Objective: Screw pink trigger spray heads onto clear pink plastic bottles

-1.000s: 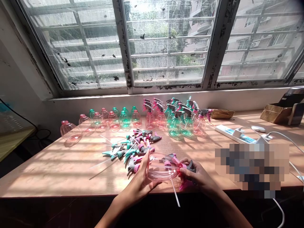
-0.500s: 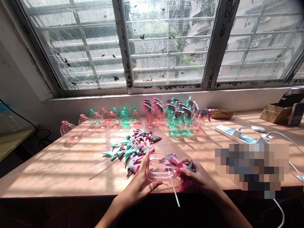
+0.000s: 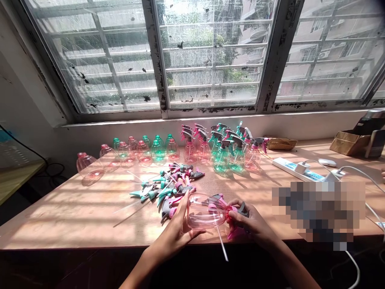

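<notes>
A clear pink spray bottle [image 3: 204, 212] lies sideways above the table's front edge. My left hand [image 3: 182, 230] wraps its round base. At the bottle's neck, my right hand [image 3: 251, 220] grips a pink and grey trigger sprayer head [image 3: 233, 210], its fingers closed around it. Whether the collar is fully seated on the neck I cannot tell. A clear dip tube [image 3: 222, 244] slants down below the bottle, its upper end behind it. Just beyond my left hand is a pile of loose pink, teal and grey sprayer heads [image 3: 168, 186] with tubes.
Open pink and green bottles [image 3: 158, 150] stand at the back left. Several bottles with sprayers fitted [image 3: 222, 158] stand at the back centre. To the right are a white power strip [image 3: 293, 168] with cables, a blurred patch [image 3: 319, 212] and a cardboard box [image 3: 345, 142].
My hands and the bottle stay almost in place. The fingers of my right hand shift slightly around the sprayer head at the neck.
</notes>
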Demonstrator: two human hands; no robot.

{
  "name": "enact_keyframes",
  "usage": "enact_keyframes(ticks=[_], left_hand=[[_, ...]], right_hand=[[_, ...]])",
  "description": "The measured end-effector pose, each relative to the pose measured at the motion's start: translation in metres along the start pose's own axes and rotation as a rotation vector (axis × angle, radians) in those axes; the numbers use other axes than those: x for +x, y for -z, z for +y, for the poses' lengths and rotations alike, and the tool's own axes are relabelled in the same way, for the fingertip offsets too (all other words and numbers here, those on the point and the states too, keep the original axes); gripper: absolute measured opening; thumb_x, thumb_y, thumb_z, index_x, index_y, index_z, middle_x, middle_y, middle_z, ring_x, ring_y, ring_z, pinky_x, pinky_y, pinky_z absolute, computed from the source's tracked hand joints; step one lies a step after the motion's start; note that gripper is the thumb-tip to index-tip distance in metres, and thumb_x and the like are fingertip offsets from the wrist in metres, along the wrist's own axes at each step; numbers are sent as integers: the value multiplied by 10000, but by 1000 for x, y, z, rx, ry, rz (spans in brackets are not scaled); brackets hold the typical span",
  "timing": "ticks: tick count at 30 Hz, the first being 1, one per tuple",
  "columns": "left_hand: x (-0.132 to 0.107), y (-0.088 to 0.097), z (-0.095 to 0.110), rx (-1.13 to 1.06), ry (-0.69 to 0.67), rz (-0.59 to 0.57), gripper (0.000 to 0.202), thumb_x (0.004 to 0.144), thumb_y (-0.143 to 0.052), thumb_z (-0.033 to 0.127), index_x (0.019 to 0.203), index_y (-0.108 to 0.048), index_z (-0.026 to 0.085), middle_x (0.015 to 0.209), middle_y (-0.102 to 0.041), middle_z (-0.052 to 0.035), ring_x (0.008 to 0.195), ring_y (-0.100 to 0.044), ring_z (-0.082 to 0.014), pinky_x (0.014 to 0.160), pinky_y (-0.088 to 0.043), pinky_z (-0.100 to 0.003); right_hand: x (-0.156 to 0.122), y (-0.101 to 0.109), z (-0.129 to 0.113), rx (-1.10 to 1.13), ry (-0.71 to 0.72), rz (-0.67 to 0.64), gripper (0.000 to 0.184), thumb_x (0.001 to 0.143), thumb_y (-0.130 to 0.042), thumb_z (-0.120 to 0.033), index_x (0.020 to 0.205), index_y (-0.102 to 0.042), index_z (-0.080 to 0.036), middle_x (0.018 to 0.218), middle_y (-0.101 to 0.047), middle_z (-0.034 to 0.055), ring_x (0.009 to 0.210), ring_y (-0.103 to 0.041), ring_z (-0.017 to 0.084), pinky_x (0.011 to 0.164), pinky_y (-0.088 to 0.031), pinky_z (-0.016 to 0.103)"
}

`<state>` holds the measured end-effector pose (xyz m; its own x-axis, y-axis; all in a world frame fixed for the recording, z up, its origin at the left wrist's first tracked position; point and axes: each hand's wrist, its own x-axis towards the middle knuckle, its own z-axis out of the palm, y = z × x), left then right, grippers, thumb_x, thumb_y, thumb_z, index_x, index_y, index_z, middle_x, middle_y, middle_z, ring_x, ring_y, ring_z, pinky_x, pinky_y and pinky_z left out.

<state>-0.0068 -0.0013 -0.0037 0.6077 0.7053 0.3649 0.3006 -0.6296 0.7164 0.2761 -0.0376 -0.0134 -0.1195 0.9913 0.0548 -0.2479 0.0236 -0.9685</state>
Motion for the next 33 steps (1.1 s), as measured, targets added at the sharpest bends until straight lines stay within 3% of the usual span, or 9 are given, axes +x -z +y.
enact_keyframes(ticks=[7, 11, 13, 16, 21, 26, 31, 33], left_hand=[[2, -1, 4, 264, -17, 199, 795, 1005, -610, 269, 1643, -153, 393, 1606, -405, -106, 1445, -445, -375, 1191, -397, -550], [2, -1, 13, 107, 10, 150, 957, 884, -783, 461, 1641, -209, 345, 1582, -422, -128, 1412, -474, -401, 1182, -414, -553], [2, -1, 18, -4, 62, 162, 895, 871, -769, 543, 1613, -315, 331, 1611, -395, -124, 1429, -451, -418, 1171, -429, -557], [1, -1, 21, -150, 147, 183, 761, 910, -709, 569, 1571, -397, 358, 1638, -367, -104, 1365, -528, -401, 1080, -535, -534], [-3, -4, 13, -148, 93, 186, 838, 879, -782, 507, 1575, -326, 407, 1613, -395, -102, 1357, -519, -356, 1084, -539, -512], [-5, -7, 4, -153, 52, 169, 708, 990, -643, 471, 1593, -278, 405, 1618, -361, -116, 1366, -490, -325, 1102, -521, -505], [-6, -8, 5, -140, 104, 102, 973, 894, -765, 503, 1644, -159, 373, 1705, -223, -107, 1502, -333, -385, 1217, -355, -556], [-6, -7, 5, -138, 129, 98, 975, 895, -758, 514, 1648, -156, 367, 1713, -216, -101, 1523, -303, -388, 1228, -332, -552]], right_hand=[[-1, 3, 2, -39, 10, -4, 405, 795, -873, -479, 977, -660, -187, 710, -758, 11, 612, -683, 182, 643, -517, 310], [0, 3, 3, -32, 4, -18, 412, 793, -876, -470, 991, -649, -188, 684, -757, 6, 592, -675, 178, 626, -509, 301], [0, 1, 2, -4, 2, -19, 415, 787, -884, -460, 993, -646, -190, 679, -756, 1, 590, -674, 172, 615, -506, 288], [1, -2, 0, 61, 6, 3, 428, 762, -897, -477, 965, -640, -200, 671, -735, -14, 570, -662, 172, 584, -520, 288], [1, -4, -2, 107, -18, 21, 451, 727, -912, -504, 913, -634, -201, 664, -720, -15, 543, -654, 178, 556, -554, 311], [-1, -3, -2, 119, -16, 19, 421, 750, -903, -491, 916, -650, -198, 671, -715, -16, 548, -660, 171, 559, -556, 299], [1, 0, 3, 83, -17, 9, 433, 745, -907, -487, 926, -639, -200, 661, -726, -12, 544, -666, 177, 556, -565, 307], [1, 2, 5, 67, -23, -6, 436, 752, -904, -486, 936, -636, -195, 661, -731, -8, 547, -671, 177, 559, -568, 307]])
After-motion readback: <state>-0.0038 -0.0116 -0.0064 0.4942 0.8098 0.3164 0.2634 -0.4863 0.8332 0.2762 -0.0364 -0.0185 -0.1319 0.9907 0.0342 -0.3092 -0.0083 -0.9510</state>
